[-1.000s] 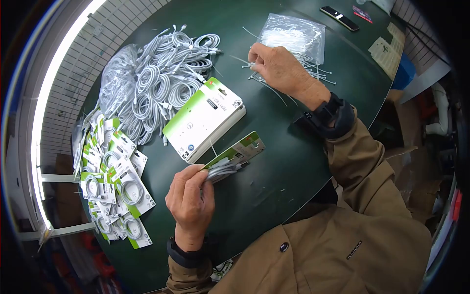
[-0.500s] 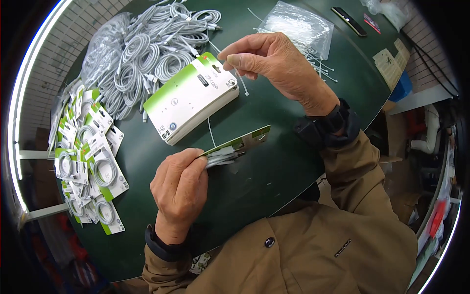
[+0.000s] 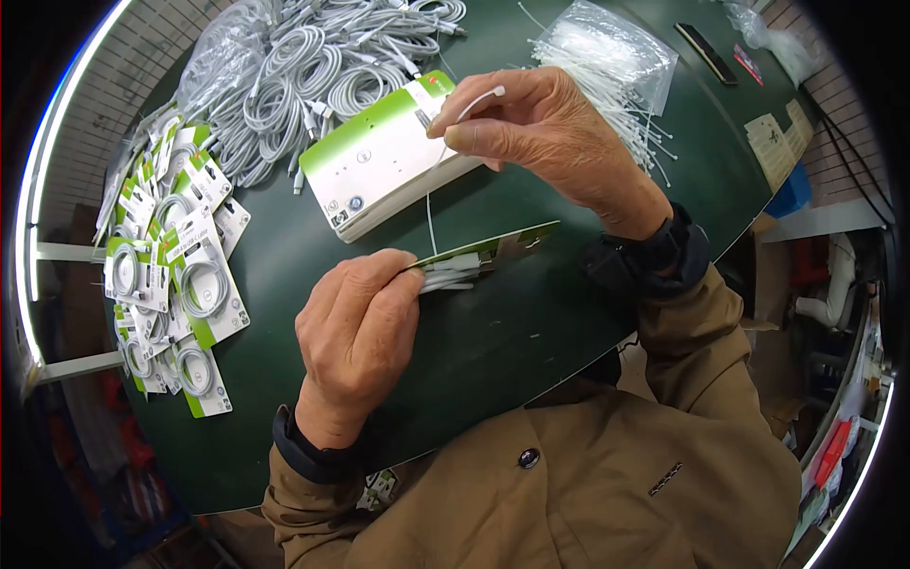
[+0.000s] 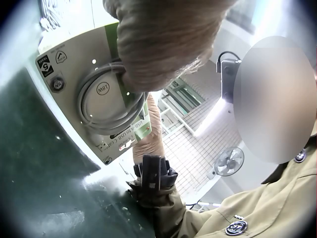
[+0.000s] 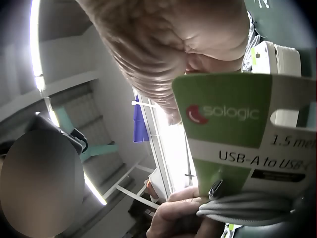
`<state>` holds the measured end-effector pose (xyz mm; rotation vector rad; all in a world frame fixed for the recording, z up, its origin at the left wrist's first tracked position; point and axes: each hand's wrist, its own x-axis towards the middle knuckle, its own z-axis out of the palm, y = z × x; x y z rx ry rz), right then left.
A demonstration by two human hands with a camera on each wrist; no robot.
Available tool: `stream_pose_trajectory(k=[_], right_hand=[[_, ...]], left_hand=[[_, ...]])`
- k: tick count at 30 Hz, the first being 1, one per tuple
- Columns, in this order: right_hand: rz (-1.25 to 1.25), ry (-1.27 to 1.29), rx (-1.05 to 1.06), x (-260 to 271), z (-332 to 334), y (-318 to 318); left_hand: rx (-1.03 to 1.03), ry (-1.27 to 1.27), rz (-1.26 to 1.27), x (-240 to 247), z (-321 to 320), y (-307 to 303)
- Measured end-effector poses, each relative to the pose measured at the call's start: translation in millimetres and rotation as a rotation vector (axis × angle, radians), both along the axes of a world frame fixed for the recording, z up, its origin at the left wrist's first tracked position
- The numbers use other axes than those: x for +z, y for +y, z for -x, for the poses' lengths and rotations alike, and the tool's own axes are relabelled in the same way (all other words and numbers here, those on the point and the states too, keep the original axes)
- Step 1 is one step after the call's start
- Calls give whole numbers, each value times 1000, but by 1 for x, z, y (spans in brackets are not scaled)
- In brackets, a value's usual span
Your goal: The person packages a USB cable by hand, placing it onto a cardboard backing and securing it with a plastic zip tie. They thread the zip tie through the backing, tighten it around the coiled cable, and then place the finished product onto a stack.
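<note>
A green-and-white USB cable card (image 4: 64, 74), carrying a coiled grey cable (image 4: 89, 109), is gripped at one end by my left hand (image 3: 355, 332). Seen from the head, the card stands nearly edge-on, its coil on the side facing me. One thin white cable tie (image 3: 431, 223) sticks up from the card's far side, close to my left fingertips. My right hand (image 3: 559, 133) pinches another white cable tie between thumb and forefinger, its small head (image 3: 498, 91) above the fingers. That hand overlaps a stack of flat cards (image 3: 379, 152) in the head view.
Loose coiled grey cables (image 3: 303, 76) are heaped at the back left. Cards with cables fixed on them (image 3: 199, 284) lie overlapping at the left. A clear bag of cable ties (image 3: 616, 47) lies at the back, near a phone (image 3: 706, 52) and papers (image 3: 782, 142).
My right hand has come left and nearer from the loose cable ties beside the bag, carrying one tie toward the card. My left hand keeps its grip on the card, which now appears more edge-on.
</note>
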<state>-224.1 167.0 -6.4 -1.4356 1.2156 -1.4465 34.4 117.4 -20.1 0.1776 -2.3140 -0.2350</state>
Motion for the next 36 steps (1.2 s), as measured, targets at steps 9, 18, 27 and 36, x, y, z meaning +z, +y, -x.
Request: stream_pose_trajectory(k=[9,18,27,36], right_hand=[[-115,-88,-55,-17,-26,-8],[-362,-174,105,-15,-28,-9],[-409,-160,135,-25,-34,-12],[-471,-118,355,-19,-30,-8]], left_hand=[[-17,33,7,-11,0,-3],[-14,13,-17,-11,-1,-2],[-17,-18,-57,-10,-5,0],[-17,-47,-66,-8,-6,1]])
